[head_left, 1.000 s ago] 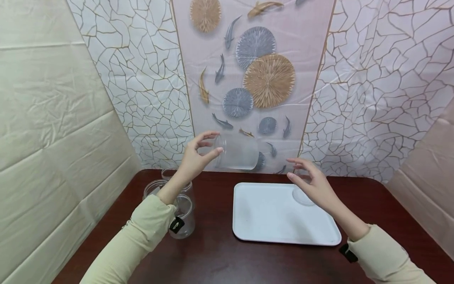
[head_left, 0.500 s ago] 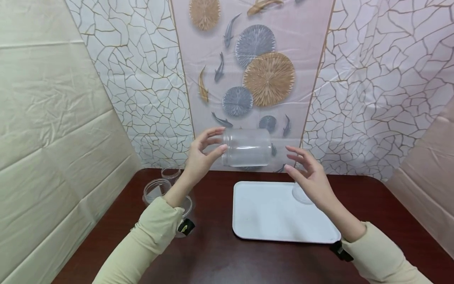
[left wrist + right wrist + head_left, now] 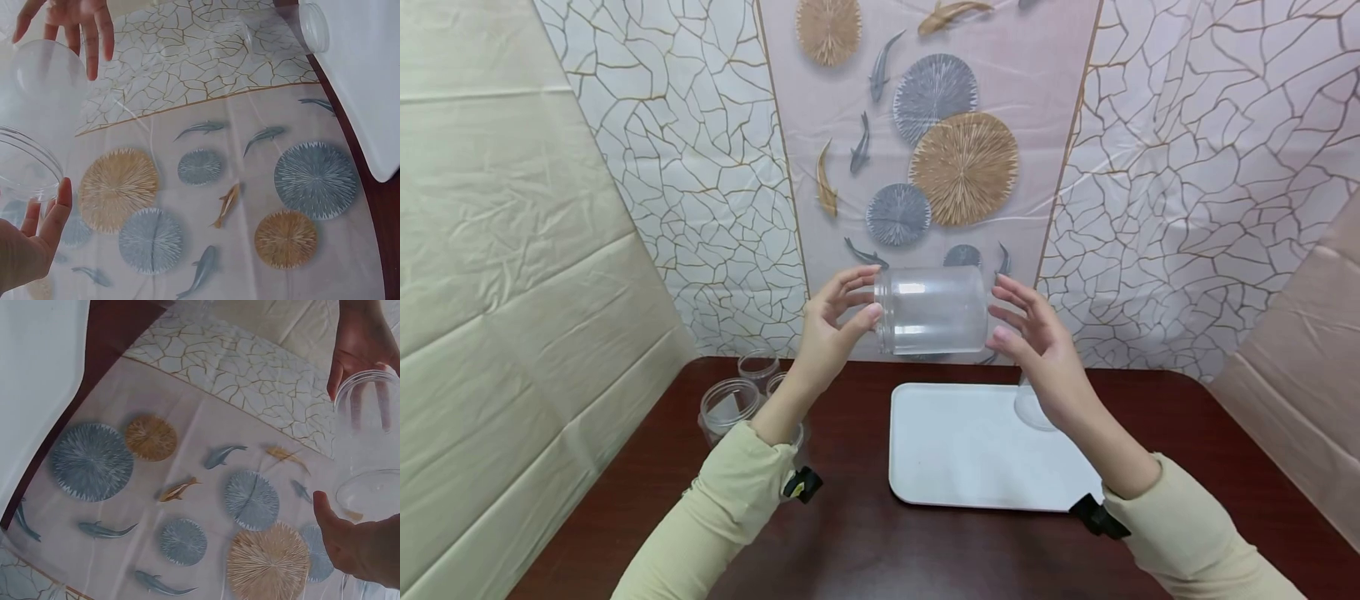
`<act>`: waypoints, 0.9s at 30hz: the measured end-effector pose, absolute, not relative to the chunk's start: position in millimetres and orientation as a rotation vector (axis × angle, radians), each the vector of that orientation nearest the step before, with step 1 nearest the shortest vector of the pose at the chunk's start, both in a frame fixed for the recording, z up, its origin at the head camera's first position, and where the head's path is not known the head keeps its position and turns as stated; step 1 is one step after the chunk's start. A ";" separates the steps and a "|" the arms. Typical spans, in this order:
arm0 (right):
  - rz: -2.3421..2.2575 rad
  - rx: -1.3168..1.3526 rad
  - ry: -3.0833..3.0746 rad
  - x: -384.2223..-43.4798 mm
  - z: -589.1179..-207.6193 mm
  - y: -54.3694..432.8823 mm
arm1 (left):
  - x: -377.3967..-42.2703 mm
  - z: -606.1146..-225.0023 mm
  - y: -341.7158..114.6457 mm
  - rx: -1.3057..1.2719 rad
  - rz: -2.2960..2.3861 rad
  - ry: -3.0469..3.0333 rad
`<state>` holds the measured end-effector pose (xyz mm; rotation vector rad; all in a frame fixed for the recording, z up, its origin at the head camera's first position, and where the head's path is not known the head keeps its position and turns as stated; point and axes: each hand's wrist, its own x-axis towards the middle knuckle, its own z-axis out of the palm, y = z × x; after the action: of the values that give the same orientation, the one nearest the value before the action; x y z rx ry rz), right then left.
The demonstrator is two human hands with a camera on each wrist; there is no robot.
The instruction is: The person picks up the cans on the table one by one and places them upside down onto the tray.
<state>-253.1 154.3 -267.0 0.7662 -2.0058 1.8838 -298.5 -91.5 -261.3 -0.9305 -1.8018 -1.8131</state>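
A clear, wide-mouthed plastic jar [image 3: 936, 310] lies sideways in the air, its threaded rim to the left and its base to the right. My left hand [image 3: 831, 325] holds it by the rim, thumb in front and fingers behind. My right hand [image 3: 1041, 354] is at the base with fingers and thumb spread; whether the fingertips touch it I cannot tell. In the right wrist view, the jar [image 3: 369, 447] shows the left fingers through its wall. Behind my right forearm, another clear jar [image 3: 1032, 408] stands on the white tray [image 3: 955, 467], mostly hidden.
Several clear open jars [image 3: 730, 404] stand at the left of the dark red table [image 3: 850, 533], partly hidden by my left forearm. A patterned cloth [image 3: 962, 167] hangs behind the table, and pale cloth walls [image 3: 512, 250] close in the sides.
My left hand has carried the jar to the right and turned it more level. My right hand has moved left and up from over the tray to the jar's base.
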 end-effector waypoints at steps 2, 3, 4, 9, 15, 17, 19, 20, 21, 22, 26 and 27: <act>1.894 0.758 -2.018 -251.7 -263.7 152.8 | -297.7 -259.9 -91.3 -0.930 -1.825 -1.795; 1.902 0.757 -2.023 -251.0 -261.9 152.3 | -297.2 -259.0 -91.1 -0.931 -1.832 -1.792; 1.905 0.756 -2.029 -250.4 -260.1 151.9 | -296.6 -258.0 -90.8 -0.932 -1.833 -1.791; 1.918 0.763 -2.041 -248.3 -252.5 151.6 | -294.5 -253.6 -88.4 -0.938 -1.825 -1.788; 1.923 0.819 -2.035 -249.1 -250.2 151.9 | -295.5 -255.6 -85.8 -0.934 -1.839 -1.798; 1.935 0.839 -2.029 -249.5 -250.3 151.7 | -295.8 -257.2 -85.2 -0.930 -1.845 -1.801; 1.940 0.850 -2.028 -249.6 -250.3 151.5 | -295.8 -258.3 -84.4 -0.932 -1.850 -1.799; 1.940 0.851 -2.030 -249.5 -250.2 151.4 | -295.8 -258.6 -83.9 -0.934 -1.852 -1.798; 1.939 0.852 -2.032 -249.5 -250.0 151.4 | -295.6 -258.7 -83.3 -0.939 -1.854 -1.795; 1.938 0.850 -2.033 -249.5 -249.9 151.4 | -295.4 -258.6 -82.7 -0.942 -1.853 -1.792; 1.920 0.838 -2.054 -249.6 -249.4 152.7 | -294.5 -258.2 -80.7 -0.959 -1.859 -1.786; 1.919 0.835 -2.058 -249.9 -249.5 153.1 | -294.4 -258.4 -80.5 -0.966 -1.861 -1.784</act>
<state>-249.9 153.1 -249.5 0.8349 -2.0579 1.9190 -294.4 -80.5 -258.4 -0.9656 -1.7840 -1.8614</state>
